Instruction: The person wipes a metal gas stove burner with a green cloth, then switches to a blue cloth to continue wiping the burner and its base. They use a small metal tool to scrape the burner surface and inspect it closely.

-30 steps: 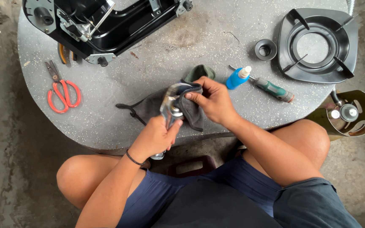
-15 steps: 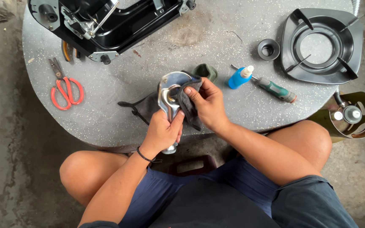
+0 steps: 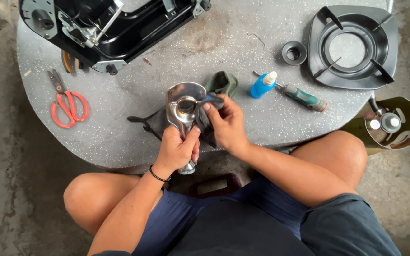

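You hold a shiny metal burner part upright over the near edge of the grey speckled table. It is polished silver, with a rounded, flared head, a round opening ringed in its face, and a narrower stem that runs down through your fist and shows again below it. Your left hand is wrapped tight around that stem, thumb up along the side. Your right hand is closed on a dark grey cloth, fingers pressing it against the right edge of the head. More dark cloth with a cord trails on the table to the left of the part.

Just behind your right hand lies a folded green rag. Beside it lies a small blue bottle with a white cap, lying tilted; any label on it is too small to tell. A green-handled screwdriver lies touching or just beside the bottle. Farther back sit a small dark ring and a dark pan support plate. Red-handled scissors lie at the left, and a black stove body stands at the far left edge. An olive gas canister stands off the table at the right.
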